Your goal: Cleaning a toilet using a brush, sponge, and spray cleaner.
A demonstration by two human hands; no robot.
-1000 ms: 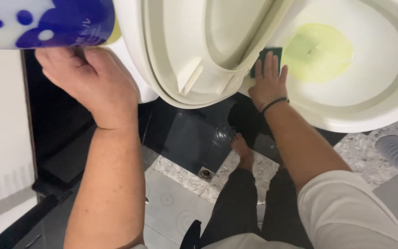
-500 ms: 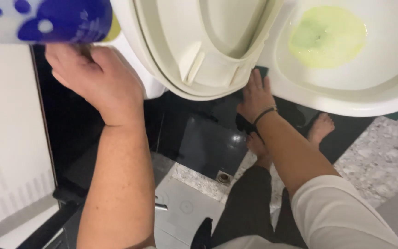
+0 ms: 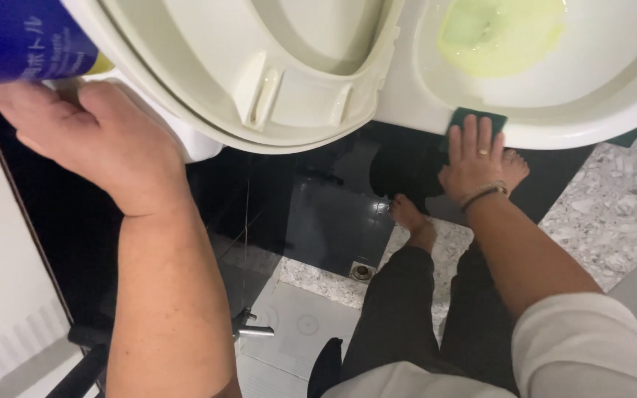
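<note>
1. Head view, taking the toilet bowl (image 3: 407, 110) as my landmark: my right hand (image 3: 473, 158) lies flat, fingers spread, pressing a green sponge (image 3: 478, 120) against the bowl's outer wall just under the rim.
2. My left hand (image 3: 94, 140) is well to the left of the bowl, curled around a blue spray bottle (image 3: 23, 40) held at the top edge; the grip looks closed on it.
3. The raised seat and lid (image 3: 259, 66) stand between the bottle and the bowl. Yellow-green liquid (image 3: 499, 33) pools inside the bowl.
4. Against the earlier frames, the sponge has come off the rim's top and slid down onto the outside face, so I judge the scrubbing has shifted to the exterior.
5. The bottle sits higher and further out of view than before; the left hand's hold looks unchanged.
</note>
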